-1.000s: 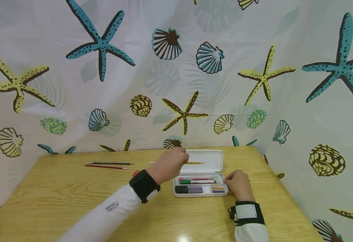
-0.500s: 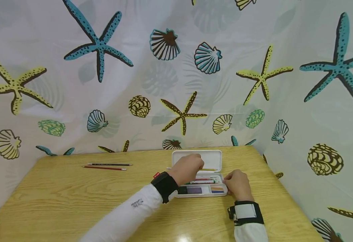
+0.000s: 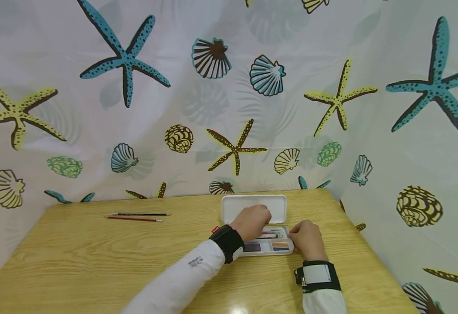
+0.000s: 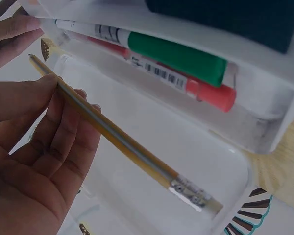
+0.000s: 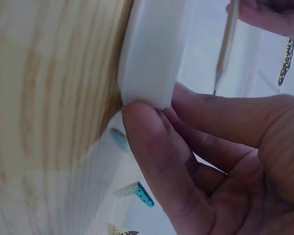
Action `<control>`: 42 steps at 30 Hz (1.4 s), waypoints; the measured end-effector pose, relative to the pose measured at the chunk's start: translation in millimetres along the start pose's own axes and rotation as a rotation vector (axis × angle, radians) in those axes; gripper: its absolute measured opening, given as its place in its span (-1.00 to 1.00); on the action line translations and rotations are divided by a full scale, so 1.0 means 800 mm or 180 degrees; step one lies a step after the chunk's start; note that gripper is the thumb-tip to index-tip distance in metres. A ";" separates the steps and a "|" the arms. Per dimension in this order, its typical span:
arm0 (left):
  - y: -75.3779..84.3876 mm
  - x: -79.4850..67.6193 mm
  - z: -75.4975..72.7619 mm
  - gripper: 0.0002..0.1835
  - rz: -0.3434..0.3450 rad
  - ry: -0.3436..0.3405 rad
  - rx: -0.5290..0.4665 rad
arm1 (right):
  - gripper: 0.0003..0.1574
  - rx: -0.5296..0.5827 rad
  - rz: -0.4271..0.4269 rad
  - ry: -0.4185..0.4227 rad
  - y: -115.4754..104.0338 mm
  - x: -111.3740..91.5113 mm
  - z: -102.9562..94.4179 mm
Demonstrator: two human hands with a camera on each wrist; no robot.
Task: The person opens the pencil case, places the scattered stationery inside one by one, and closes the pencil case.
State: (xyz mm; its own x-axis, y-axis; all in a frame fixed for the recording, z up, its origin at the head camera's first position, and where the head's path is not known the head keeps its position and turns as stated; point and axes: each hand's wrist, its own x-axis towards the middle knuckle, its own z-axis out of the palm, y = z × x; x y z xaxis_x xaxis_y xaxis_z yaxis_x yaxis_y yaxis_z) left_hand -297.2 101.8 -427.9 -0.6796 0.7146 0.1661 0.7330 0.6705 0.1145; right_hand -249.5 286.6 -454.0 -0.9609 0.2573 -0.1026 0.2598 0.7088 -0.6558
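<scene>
My left hand (image 3: 251, 222) pinches a yellow pencil (image 4: 122, 142) between thumb and fingers, over an opened white pencil case (image 3: 266, 247). In the left wrist view its eraser end points toward the lower right, with the case's lid (image 4: 132, 161) behind it. My right hand (image 3: 308, 237) holds the case's right end; in the right wrist view thumb and forefinger grip its white wall (image 5: 152, 54). Inside the long compartment lie a green-capped marker (image 4: 176, 56) and a red-capped pen (image 4: 218, 95). The front compartments hold a purple block (image 3: 251, 247) and an orange-and-blue eraser (image 3: 280, 246).
A black pencil (image 3: 142, 214) and a red pencil (image 3: 134, 219) lie side by side at the back left of the wooden table (image 3: 95, 257). Behind the table hangs a cloth (image 3: 154, 109) printed with starfish and shells.
My left hand has carried the yellow pencil rightward and slightly nearer, from beside the lid to over the long compartment. My right hand keeps its hold on the case end.
</scene>
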 end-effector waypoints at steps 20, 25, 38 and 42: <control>-0.007 0.003 0.027 -0.87 -0.0141 -0.0050 -0.0030 | -0.86 0.0017 0.0010 0.0009 -0.003 -0.003 0.000; -0.007 0.004 0.030 -0.87 -0.0129 -0.0048 -0.0054 | -0.86 0.0017 0.0025 0.0011 -0.004 -0.004 -0.001; -0.008 0.006 0.038 -0.86 -0.0149 -0.0070 -0.0015 | -0.85 0.0001 -0.0032 0.0010 -0.006 -0.005 -0.002; -0.008 0.007 0.040 -0.86 -0.0161 -0.0079 0.0020 | -0.85 -0.0002 -0.0024 0.0011 -0.006 -0.006 -0.002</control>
State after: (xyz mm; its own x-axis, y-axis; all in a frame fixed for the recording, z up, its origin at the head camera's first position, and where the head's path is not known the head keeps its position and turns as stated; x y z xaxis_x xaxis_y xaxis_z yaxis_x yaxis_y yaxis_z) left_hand -306.5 107.7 -458.7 -0.7162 0.6845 0.1359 0.6977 0.7070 0.1159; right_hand -246.2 283.2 -449.1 -0.9625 0.2542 -0.0950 0.2525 0.7110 -0.6562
